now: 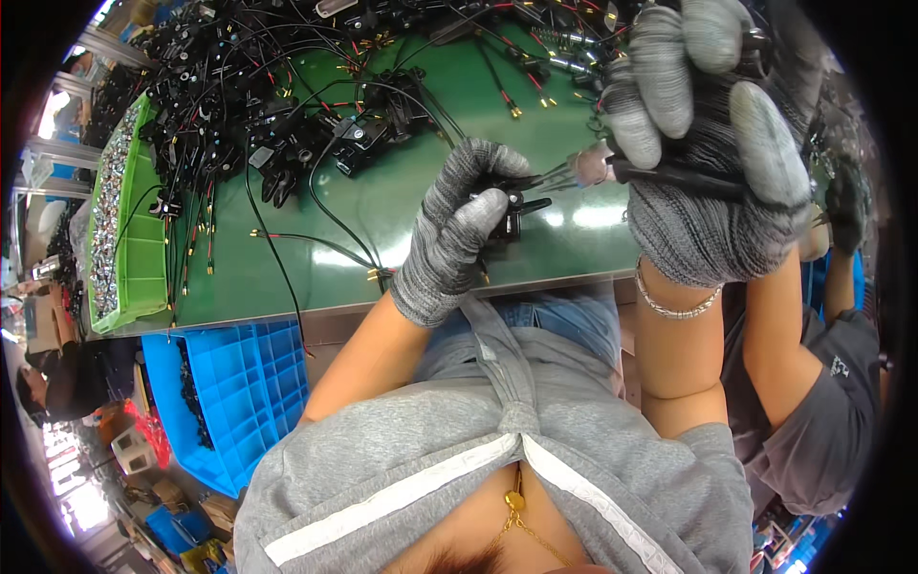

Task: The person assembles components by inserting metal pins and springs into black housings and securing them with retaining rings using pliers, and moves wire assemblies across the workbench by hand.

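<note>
The left hand (448,234) pinches a small, boxy black part (510,226) over the near side of the green bench (382,273). The right hand (712,206) grasps a black-handled tool (674,179), tip blurred, toward the part.

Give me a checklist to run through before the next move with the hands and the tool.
1. Left hand gripping the small black part: ok, held at the fingertips.
2. Right hand gripping the black-handled tool: ok, handle lies across the palm.
3. Tool tip touching the part: cannot tell, the tip is blurred.
4. Both hands gloved: ok.
5. Space beside the left wrist free of cables: not ok, gold-coloured cable ends lie close to it.
</note>
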The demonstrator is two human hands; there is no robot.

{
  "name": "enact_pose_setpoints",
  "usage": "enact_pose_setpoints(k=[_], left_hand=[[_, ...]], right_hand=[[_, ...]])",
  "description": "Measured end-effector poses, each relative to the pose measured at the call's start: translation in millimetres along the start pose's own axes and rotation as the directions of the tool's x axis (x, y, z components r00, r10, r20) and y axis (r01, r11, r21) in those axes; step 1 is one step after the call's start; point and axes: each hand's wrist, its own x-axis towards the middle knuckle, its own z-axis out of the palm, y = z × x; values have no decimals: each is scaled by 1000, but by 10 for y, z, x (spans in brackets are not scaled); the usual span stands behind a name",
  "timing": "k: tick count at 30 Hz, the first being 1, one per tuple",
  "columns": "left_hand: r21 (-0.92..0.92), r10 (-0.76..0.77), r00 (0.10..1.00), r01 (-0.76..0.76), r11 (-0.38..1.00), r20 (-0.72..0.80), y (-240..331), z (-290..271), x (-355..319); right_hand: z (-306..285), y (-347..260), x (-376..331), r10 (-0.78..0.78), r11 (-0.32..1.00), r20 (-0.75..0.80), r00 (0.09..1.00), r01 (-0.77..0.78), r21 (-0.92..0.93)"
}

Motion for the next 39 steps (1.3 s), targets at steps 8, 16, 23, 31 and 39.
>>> enact_pose_setpoints(k=[8,16,23,31,39], left_hand=[[-49,13,1000,-13,999,7,-19,19,12],[5,13,997,-13,1000,81,-33,-30,-5],[-6,53,999,-53,999,1,-53,17,-39],[64,37,999,-36,997,-23,-29,24,-43],[100,53,999,-53,994,2,-5,62,-4]], right_hand=[[26,56,-92,53,996,8,999,-52,-75],[-42,154,-29,-30,1000,174,984,30,4],[127,153,-89,22,999,63,998,-19,-44],[135,140,-103,41,997,39,998,-38,-66],[122,146,-115,43,996,25,999,-41,-84]])
